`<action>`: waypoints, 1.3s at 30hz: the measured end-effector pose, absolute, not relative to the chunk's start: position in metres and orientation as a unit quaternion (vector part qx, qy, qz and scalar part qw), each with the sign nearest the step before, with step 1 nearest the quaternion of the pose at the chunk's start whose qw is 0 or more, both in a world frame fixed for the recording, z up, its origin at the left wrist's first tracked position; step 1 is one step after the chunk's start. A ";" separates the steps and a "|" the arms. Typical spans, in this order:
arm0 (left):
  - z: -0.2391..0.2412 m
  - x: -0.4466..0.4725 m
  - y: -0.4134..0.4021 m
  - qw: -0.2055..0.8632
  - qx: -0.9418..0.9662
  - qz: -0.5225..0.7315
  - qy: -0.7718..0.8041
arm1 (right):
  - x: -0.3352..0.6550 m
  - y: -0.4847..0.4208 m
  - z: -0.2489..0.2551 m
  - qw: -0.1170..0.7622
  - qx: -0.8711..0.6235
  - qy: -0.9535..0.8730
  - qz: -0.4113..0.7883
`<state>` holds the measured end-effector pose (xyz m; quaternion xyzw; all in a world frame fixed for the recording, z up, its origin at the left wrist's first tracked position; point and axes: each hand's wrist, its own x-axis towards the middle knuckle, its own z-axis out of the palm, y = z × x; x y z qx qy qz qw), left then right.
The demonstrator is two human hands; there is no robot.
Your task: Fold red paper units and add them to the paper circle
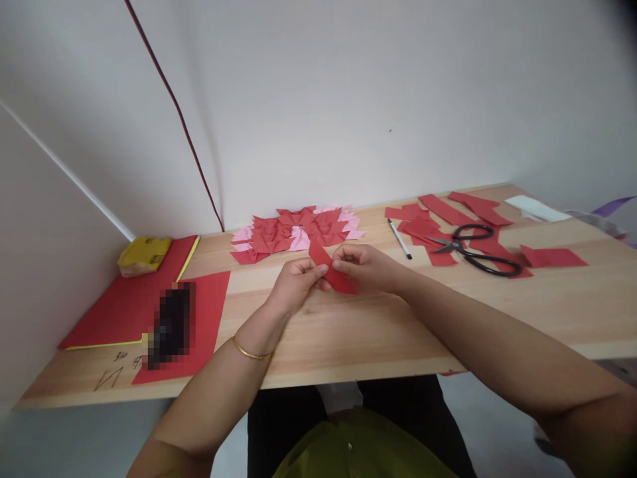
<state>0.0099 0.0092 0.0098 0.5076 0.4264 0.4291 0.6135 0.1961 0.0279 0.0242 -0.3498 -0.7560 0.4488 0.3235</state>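
Both hands meet over the middle of the wooden table (378,332), pinching one red paper strip (342,281) between them. My left hand (297,282) grips its left part with thumb and fingers pressed together; a gold bangle sits on that wrist. My right hand (367,267) pinches the strip from the right, fingers curled over it. The strip tilts from upper left to lower right, just above the tabletop. Right behind the hands lies a pile of folded red and pink paper pieces (297,232).
Black scissors (475,249) lie on loose red paper strips (448,216) at the right, with a white pen (399,239) beside them. Red paper sheets (134,302), a yellow packet (143,255) and a blurred dark object (170,325) sit at the left. A wall stands behind.
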 end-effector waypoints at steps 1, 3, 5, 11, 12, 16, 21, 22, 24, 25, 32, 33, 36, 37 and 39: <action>0.009 0.010 0.009 0.603 0.519 0.427 0.431 | 0.196 0.027 0.025 0.324 -0.349 -0.756 0.448; 0.009 0.009 0.010 0.584 0.536 0.424 0.438 | 0.195 0.027 0.025 0.327 -0.355 -0.755 0.443; 0.008 0.010 0.010 0.578 0.544 0.421 0.440 | 0.195 0.027 0.024 0.326 -0.359 -0.761 0.430; 0.006 0.011 0.011 0.593 0.538 0.417 0.430 | 0.194 0.026 0.022 0.320 -0.341 -0.793 0.391; 0.006 0.011 0.011 0.592 0.540 0.417 0.429 | 0.194 0.026 0.023 0.320 -0.341 -0.794 0.387; 0.008 0.012 0.009 0.572 0.556 0.416 0.436 | 0.194 0.025 0.023 0.315 -0.340 -0.795 0.391; 0.010 0.014 0.007 0.560 0.567 0.416 0.437 | 0.194 0.026 0.022 0.322 -0.340 -0.797 0.382; 0.010 0.014 0.007 0.570 0.563 0.416 0.430 | 0.194 0.026 0.022 0.325 -0.336 -0.795 0.387; 0.008 0.014 0.008 0.597 0.550 0.417 0.409 | 0.194 0.026 0.022 0.329 -0.324 -0.792 0.399; 0.007 0.014 0.008 0.609 0.543 0.418 0.401 | 0.195 0.025 0.022 0.329 -0.323 -0.792 0.401; 0.008 0.016 0.008 0.563 0.565 0.406 0.445 | 0.191 0.025 0.017 0.326 -0.355 -0.803 0.351; 0.009 0.016 0.007 0.546 0.575 0.402 0.458 | 0.190 0.025 0.017 0.329 -0.357 -0.803 0.347; 0.010 0.016 0.007 0.483 0.609 0.373 0.506 | 0.189 0.026 0.015 0.321 -0.366 -0.807 0.335; 0.010 0.015 0.007 0.462 0.620 0.362 0.521 | 0.189 0.026 0.014 0.313 -0.371 -0.809 0.331; 0.008 0.013 0.009 0.409 0.637 0.351 0.551 | 0.190 0.027 0.012 0.297 -0.385 -0.814 0.319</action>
